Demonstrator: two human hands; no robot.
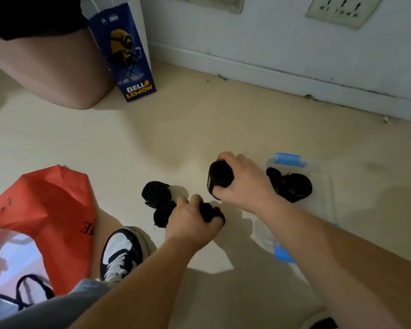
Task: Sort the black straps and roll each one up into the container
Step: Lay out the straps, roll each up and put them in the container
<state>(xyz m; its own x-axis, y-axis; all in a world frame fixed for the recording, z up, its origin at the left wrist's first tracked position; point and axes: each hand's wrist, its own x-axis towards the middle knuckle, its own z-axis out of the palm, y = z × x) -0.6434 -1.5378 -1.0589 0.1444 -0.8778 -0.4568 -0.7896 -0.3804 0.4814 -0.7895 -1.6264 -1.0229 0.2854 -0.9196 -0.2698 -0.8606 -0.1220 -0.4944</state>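
A: Where are the straps rn?
B: Split up. The right hand [244, 180] has its fingers curled round one black roll [220, 178], held just left of the container [328, 186]. The left hand [191, 222] grips a second roll [209, 213], lower and nearer the body.
A: Fingers tight?
B: Both sets are wrapped right round their rolls, no loose tail showing.
A: Others?
B: Two spare rolls [156, 193] lie on the floor [152, 143], touching each other, just left of the left hand. The packed rolls [294, 187] sit inside the container, at the far end by the blue clip [286, 159]. Prob. two or three in there; it's dark and they merge.
A: How will they handle?
B: Light, soft webbing, I'd judge. No weight issue, not fragile. The trouble is spring-back: let go of the outer lap and the coil loosens. So hold across the coil w/ thumb one side, fingers the other, pinning the free end, not by the edge.
A: And setting down?
B: Wedge each one vs. the container wall or its neighbours so the tail is trapped. The clear box looks light too and may slide if pushed, so lower in, don't shove.
A: Anything in the way?
B: An orange bag [52, 210] and a shoe [121, 250] sit to the left, well apart from the container.
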